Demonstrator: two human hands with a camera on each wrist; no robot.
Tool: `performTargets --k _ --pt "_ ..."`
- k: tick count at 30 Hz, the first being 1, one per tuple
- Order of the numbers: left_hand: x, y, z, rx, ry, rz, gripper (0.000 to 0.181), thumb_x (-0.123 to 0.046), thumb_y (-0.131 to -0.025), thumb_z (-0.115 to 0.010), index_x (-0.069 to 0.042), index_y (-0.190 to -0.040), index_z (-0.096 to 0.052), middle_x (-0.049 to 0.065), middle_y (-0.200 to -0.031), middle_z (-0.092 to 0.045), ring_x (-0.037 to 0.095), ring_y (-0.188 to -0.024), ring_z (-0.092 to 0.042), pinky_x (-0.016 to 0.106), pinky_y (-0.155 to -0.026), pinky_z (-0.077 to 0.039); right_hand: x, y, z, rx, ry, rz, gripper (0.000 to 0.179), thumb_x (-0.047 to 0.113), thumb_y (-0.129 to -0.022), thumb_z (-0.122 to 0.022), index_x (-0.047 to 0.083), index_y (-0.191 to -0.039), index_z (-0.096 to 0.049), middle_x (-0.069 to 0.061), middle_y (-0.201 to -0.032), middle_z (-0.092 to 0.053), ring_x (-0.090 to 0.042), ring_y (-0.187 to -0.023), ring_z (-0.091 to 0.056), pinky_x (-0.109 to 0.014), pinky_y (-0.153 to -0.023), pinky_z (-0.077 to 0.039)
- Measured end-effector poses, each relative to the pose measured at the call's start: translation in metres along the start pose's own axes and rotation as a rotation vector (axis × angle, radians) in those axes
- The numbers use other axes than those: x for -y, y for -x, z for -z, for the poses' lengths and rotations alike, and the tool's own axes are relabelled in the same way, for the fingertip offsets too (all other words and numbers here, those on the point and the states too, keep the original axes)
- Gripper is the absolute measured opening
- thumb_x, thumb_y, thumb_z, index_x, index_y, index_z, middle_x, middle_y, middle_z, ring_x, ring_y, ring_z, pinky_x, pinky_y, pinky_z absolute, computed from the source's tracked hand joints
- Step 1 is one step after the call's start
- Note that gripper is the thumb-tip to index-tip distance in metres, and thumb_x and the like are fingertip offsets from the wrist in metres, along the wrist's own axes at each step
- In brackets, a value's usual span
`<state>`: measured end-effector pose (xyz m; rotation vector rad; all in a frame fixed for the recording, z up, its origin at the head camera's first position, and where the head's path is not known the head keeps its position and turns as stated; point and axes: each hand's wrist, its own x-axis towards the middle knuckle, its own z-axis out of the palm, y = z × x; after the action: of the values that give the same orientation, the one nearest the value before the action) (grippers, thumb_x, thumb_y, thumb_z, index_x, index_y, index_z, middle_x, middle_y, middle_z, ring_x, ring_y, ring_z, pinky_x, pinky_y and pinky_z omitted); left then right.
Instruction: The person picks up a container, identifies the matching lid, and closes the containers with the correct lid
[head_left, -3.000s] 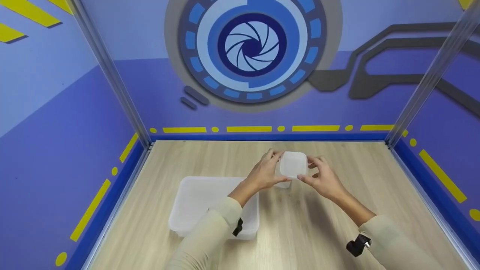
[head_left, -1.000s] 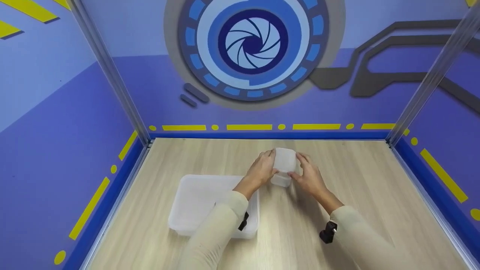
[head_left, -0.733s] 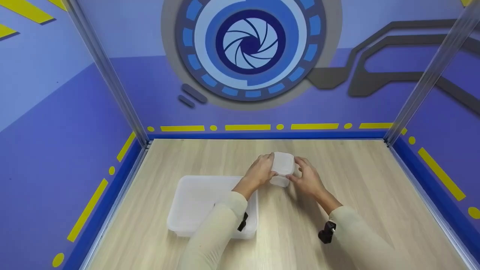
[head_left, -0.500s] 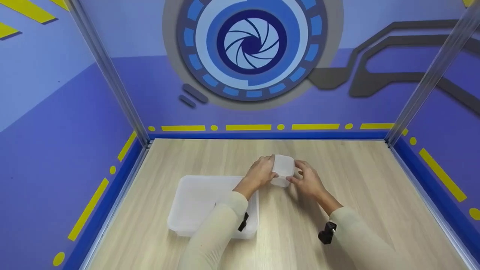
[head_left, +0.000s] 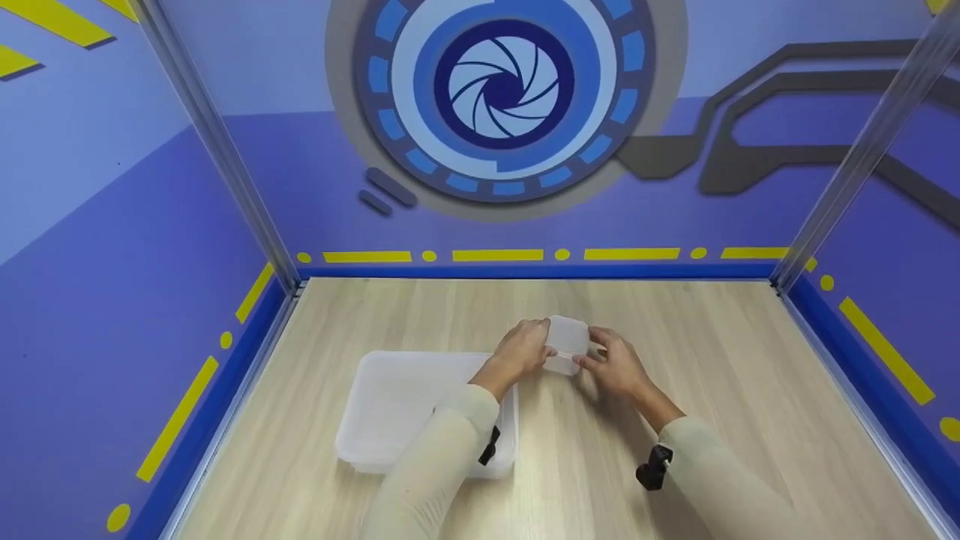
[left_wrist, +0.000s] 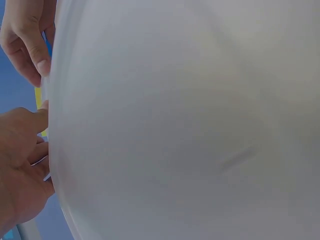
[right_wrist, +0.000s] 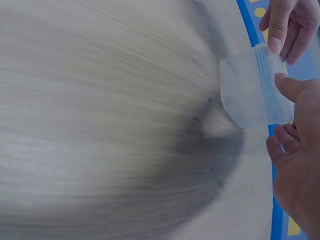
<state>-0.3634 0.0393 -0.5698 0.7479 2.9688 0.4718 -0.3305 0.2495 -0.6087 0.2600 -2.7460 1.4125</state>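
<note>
A small square translucent plastic container (head_left: pixel 562 364) sits on the table beyond the big box, with its whitish top face (head_left: pixel 568 335) turned up. Both hands are at it, one on each side. My left hand (head_left: pixel 523 349) grips the upper left side, with its thumb near the front edge. From the right, my right hand (head_left: pixel 619 365) pinches the upper edge between thumb and fingers. In the right wrist view, the container (right_wrist: pixel 245 87) shows ridged lines near its rim; whether these are a lid or a second nested container I cannot tell. Some fingertips are hidden behind it.
A large translucent plastic box (head_left: pixel 397 401) stands on the wooden table (head_left: pixel 697 360) under my left forearm. It fills most of the left wrist view. Blue and purple panels (head_left: pixel 285 187) with metal corner posts enclose the table at the back and sides.
The upper plastic piece has come down, moving slightly left, from above the lower container until little gap shows between them. Both hands lowered with it. The large box has stayed put.
</note>
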Motion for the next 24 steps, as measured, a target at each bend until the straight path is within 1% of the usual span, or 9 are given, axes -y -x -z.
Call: performTargets --k 4,7,10,12,14,16,18,20,24 --pt "-0.002 0.000 0.002 0.008 0.027 0.009 0.039 -0.027 -0.101 -0.074 -0.005 -0.133 -0.065 0.007 -0.120 -0.072 0.018 -0.106 -0.068 0.034 -0.093 -0.056 0.001 0.001 0.003 -0.005 0.010 -0.007 0.064 0.013 -0.099 -0.076 -0.010 -0.152 -0.047 -0.030 -0.153 -0.050 -0.047 -0.142 -0.049 -0.058 -0.113 -0.044" --pt "-0.005 0.001 0.005 0.021 0.027 0.040 0.045 -0.030 -0.100 -0.076 -0.005 -0.136 -0.066 0.006 -0.125 -0.072 0.018 -0.112 -0.068 0.033 -0.097 -0.055 0.001 0.002 0.004 -0.007 0.026 0.028 0.058 0.014 -0.100 -0.075 -0.010 -0.147 -0.052 -0.030 -0.149 -0.054 -0.047 -0.140 -0.051 -0.059 -0.112 -0.045" --pt "-0.009 0.003 0.006 0.028 0.009 0.067 0.046 -0.034 -0.098 -0.078 -0.006 -0.134 -0.068 0.006 -0.124 -0.073 0.017 -0.109 -0.069 0.031 -0.095 -0.056 0.000 0.003 0.006 0.000 0.045 0.062 0.053 0.013 -0.100 -0.075 -0.009 -0.144 -0.056 -0.029 -0.145 -0.058 -0.047 -0.138 -0.053 -0.060 -0.110 -0.046" --pt "-0.013 0.004 0.006 0.033 -0.007 0.079 0.043 -0.036 -0.097 -0.079 -0.007 -0.127 -0.071 0.005 -0.117 -0.074 0.014 -0.098 -0.067 0.030 -0.088 -0.056 -0.001 0.005 0.009 0.013 0.059 0.079 0.051 0.012 -0.100 -0.075 -0.010 -0.142 -0.057 -0.030 -0.144 -0.059 -0.048 -0.136 -0.055 -0.062 -0.109 -0.047" --pt "-0.017 0.006 0.005 0.035 -0.031 0.086 0.040 -0.038 -0.095 -0.081 -0.008 -0.120 -0.073 0.002 -0.107 -0.074 0.012 -0.085 -0.062 0.029 -0.080 -0.055 -0.001 0.006 0.012 0.030 0.057 0.073 0.051 0.011 -0.099 -0.075 -0.010 -0.143 -0.057 -0.030 -0.144 -0.059 -0.049 -0.135 -0.055 -0.062 -0.109 -0.047" --pt "-0.022 0.007 0.005 0.035 -0.070 0.085 0.039 -0.041 -0.094 -0.082 -0.009 -0.115 -0.075 0.000 -0.098 -0.074 0.011 -0.077 -0.057 0.028 -0.074 -0.053 -0.001 0.007 0.016 0.056 0.054 0.065 0.053 0.010 -0.100 -0.074 -0.011 -0.144 -0.055 -0.031 -0.144 -0.058 -0.049 -0.135 -0.055 -0.062 -0.108 -0.047" --pt "-0.026 0.008 0.005 0.033 -0.113 0.078 0.038 -0.043 -0.092 -0.083 -0.010 -0.110 -0.077 -0.003 -0.089 -0.073 0.011 -0.072 -0.054 0.028 -0.071 -0.053 -0.001 0.008 0.019 0.089 0.043 0.052 0.055 0.010 -0.100 -0.074 -0.013 -0.146 -0.053 -0.032 -0.146 -0.056 -0.050 -0.136 -0.054 -0.061 -0.108 -0.047" --pt "-0.030 0.009 0.005 0.032 -0.150 0.071 0.036 -0.043 -0.091 -0.084 -0.011 -0.106 -0.079 -0.005 -0.083 -0.072 0.010 -0.070 -0.053 0.029 -0.071 -0.053 0.000 0.008 0.021 0.123 0.032 0.060 0.056 0.009 -0.101 -0.073 -0.014 -0.147 -0.050 -0.033 -0.147 -0.054 -0.050 -0.137 -0.053 -0.061 -0.108 -0.048" --pt "-0.038 0.011 0.006 0.022 -0.193 0.079 0.034 -0.044 -0.090 -0.086 -0.012 -0.102 -0.080 -0.007 -0.081 -0.070 0.009 -0.070 -0.053 0.030 -0.072 -0.056 0.003 0.009 0.025 0.156 0.028 0.089 0.057 0.007 -0.101 -0.071 -0.017 -0.147 -0.048 -0.035 -0.147 -0.053 -0.052 -0.137 -0.052 -0.060 -0.108 -0.048"
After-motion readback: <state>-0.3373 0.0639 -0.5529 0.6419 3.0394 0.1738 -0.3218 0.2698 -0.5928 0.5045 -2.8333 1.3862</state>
